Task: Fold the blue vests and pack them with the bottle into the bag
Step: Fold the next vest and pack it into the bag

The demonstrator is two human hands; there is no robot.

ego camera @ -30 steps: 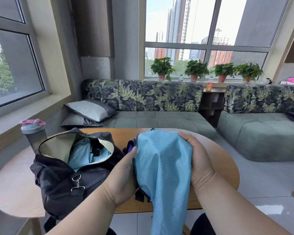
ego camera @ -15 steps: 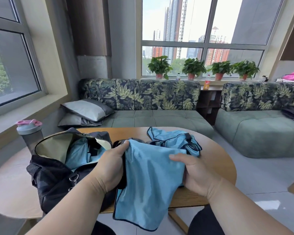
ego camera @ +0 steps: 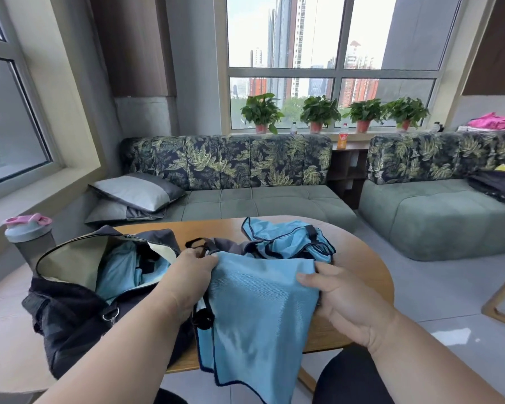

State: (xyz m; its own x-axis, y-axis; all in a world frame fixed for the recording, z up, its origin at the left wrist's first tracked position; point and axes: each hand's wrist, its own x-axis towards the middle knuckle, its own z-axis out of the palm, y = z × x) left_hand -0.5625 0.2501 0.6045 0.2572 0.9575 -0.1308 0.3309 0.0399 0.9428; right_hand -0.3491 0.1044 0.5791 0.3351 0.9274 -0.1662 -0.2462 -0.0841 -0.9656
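The bag point(ego camera: 79, 298) sits at the table's point(ego camera: 359, 258) left end, its mouth gaping upward with a blue vest point(ego camera: 120, 269) already lining the inside, so room remains above it. A bottle point(ego camera: 29, 240) stands upright just behind the bag's left corner. A crumpled vest point(ego camera: 289, 237) takes the far edge at the middle. Bare wood shows along the right edge and far right corner.

A blue vest point(ego camera: 257, 316) is draped over the table edge. Another point(ego camera: 289, 239) is crumpled behind it, one point(ego camera: 120, 268) is tucked inside the open black bag point(ego camera: 70, 313); the pink-lidded bottle point(ego camera: 29, 237) is stood upright beside the bag.
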